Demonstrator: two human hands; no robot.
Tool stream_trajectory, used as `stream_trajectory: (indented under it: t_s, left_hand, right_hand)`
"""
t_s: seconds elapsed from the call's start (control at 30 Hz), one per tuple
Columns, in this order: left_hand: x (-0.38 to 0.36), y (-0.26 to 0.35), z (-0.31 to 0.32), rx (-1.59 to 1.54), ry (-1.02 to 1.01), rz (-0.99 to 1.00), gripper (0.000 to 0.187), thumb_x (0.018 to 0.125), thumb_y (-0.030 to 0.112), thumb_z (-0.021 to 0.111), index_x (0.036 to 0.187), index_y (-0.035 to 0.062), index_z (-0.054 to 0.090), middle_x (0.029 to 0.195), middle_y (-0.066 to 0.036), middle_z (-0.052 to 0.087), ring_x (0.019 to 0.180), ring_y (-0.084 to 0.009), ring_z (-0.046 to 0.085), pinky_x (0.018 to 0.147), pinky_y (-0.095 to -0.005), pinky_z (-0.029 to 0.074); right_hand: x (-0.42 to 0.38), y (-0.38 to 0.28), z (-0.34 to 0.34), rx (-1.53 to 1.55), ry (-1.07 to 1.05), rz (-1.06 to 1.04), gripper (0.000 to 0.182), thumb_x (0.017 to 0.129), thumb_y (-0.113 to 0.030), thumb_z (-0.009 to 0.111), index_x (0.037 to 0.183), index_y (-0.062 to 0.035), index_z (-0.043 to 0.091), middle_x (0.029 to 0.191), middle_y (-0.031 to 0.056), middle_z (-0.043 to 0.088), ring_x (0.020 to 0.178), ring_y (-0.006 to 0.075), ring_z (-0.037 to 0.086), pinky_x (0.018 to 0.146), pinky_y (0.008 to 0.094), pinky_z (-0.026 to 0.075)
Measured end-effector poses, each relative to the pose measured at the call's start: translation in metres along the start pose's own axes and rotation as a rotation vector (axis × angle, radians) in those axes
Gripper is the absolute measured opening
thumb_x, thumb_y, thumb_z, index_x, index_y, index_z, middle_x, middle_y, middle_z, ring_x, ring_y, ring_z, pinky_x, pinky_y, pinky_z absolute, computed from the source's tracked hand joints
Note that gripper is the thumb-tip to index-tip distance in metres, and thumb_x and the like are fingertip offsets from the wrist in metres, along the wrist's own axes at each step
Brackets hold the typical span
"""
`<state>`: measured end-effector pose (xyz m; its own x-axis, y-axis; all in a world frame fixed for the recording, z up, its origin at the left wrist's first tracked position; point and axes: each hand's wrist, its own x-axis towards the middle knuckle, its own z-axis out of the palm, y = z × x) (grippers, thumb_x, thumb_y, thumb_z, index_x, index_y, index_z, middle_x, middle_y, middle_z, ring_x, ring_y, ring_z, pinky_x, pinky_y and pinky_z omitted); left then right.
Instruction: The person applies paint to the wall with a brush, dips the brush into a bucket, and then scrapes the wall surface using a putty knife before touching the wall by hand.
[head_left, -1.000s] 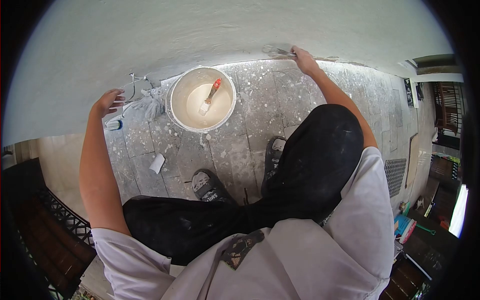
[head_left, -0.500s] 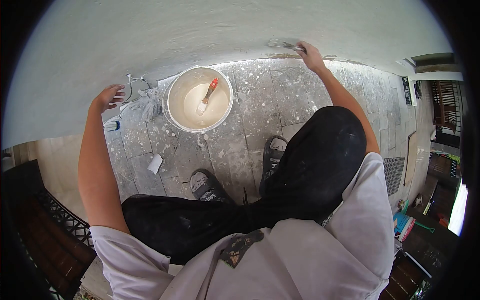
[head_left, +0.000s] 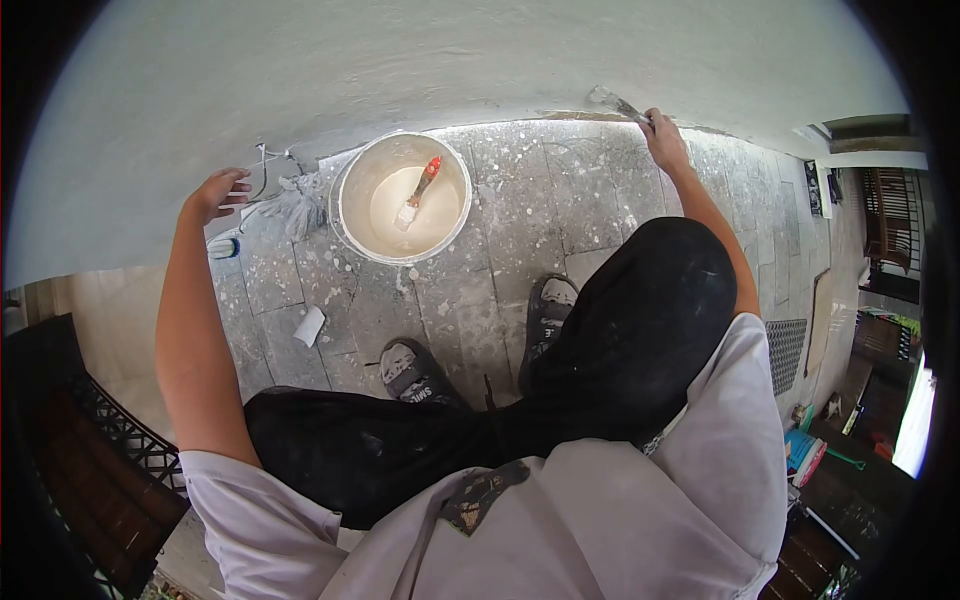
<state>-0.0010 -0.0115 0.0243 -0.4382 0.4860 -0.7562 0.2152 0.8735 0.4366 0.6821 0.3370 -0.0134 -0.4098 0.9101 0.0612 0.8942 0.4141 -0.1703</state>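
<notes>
My right hand (head_left: 667,143) grips a paintbrush (head_left: 621,105) by its handle. The pale tip of the brush points left, against the low part of the pale wall (head_left: 480,60), just above the floor line. On the other side, my left hand (head_left: 220,193) is held out near the wall with its fingers apart and nothing in them. Between my hands stands a white bucket (head_left: 350,222) of cream-coloured paint (head_left: 438,228). A second brush with a red-ended handle (head_left: 428,174) rests in it, bristles down in the paint.
A crumpled plastic bag (head_left: 302,208) and wires (head_left: 264,160) lie at the wall left of the bucket. Close by are a blue-and-white brush (head_left: 224,247) and a white scrap (head_left: 310,326). Paint spots cover the stone floor (head_left: 510,215). A dark bench (head_left: 90,440) stands at left.
My right hand and its paintbrush have moved right and slightly down along the base of the wall. My left hand stays where it was.
</notes>
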Motion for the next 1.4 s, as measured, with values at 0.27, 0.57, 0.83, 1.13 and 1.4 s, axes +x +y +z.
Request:
stream_trajectory:
  t_s: [0.27, 0.57, 0.83, 1.13, 1.4]
  left_hand:
    - [0.011, 0.011, 0.003, 0.028, -0.028, 0.020, 0.036, 0.092, 0.041, 0.044, 0.121, 0.0227, 0.054, 0.108, 0.002, 0.060, 0.096, -0.0127, 0.055, 0.086, -0.0347, 0.040]
    - [0.002, 0.000, -0.003, 0.015, -0.021, -0.002, 0.036, 0.092, 0.041, 0.044, 0.121, 0.0221, 0.054, 0.109, 0.001, 0.059, 0.097, -0.0131, 0.055, 0.087, -0.0353, 0.040]
    - [0.007, 0.002, -0.001, 0.025, -0.040, -0.003, 0.037, 0.092, 0.041, 0.044, 0.123, 0.0225, 0.053, 0.110, 0.001, 0.059, 0.098, -0.0137, 0.055, 0.087, -0.0355, 0.040]
    - [-0.002, 0.010, -0.001, 0.023, 0.002, 0.028, 0.033, 0.092, 0.039, 0.044, 0.118, 0.0219, 0.055, 0.106, 0.001, 0.060, 0.093, -0.0130, 0.056, 0.084, -0.0358, 0.040]
    - [0.000, 0.005, 0.000, 0.029, -0.007, -0.014, 0.033, 0.092, 0.037, 0.044, 0.119, 0.0215, 0.054, 0.106, 0.002, 0.060, 0.092, -0.0124, 0.056, 0.084, -0.0356, 0.040]
  right_hand:
    - [-0.008, -0.036, -0.002, -0.121, 0.030, -0.229, 0.028, 0.095, -0.031, 0.047, 0.103, -0.0042, 0.049, 0.098, 0.0183, 0.058, 0.093, 0.0377, 0.057, 0.076, 0.0484, 0.046]
    - [-0.003, 0.008, -0.001, -0.317, 0.102, -0.220, 0.031, 0.096, -0.034, 0.044, 0.100, -0.0038, 0.050, 0.099, 0.0167, 0.058, 0.095, 0.0363, 0.057, 0.077, 0.0496, 0.046]
    - [-0.005, -0.032, -0.004, -0.251, -0.028, -0.210, 0.030, 0.096, -0.034, 0.045, 0.101, -0.0049, 0.050, 0.102, 0.0170, 0.058, 0.098, 0.0365, 0.056, 0.078, 0.0502, 0.044]
    - [-0.006, 0.020, -0.002, -0.348, 0.134, -0.121, 0.030, 0.096, -0.036, 0.044, 0.101, -0.0071, 0.051, 0.099, 0.0148, 0.059, 0.097, 0.0349, 0.057, 0.077, 0.0521, 0.045]
    - [0.001, -0.096, 0.013, -0.115, 0.213, -0.375, 0.024, 0.095, -0.031, 0.047, 0.096, -0.0078, 0.052, 0.089, 0.0118, 0.059, 0.087, 0.0303, 0.059, 0.072, 0.0449, 0.045]
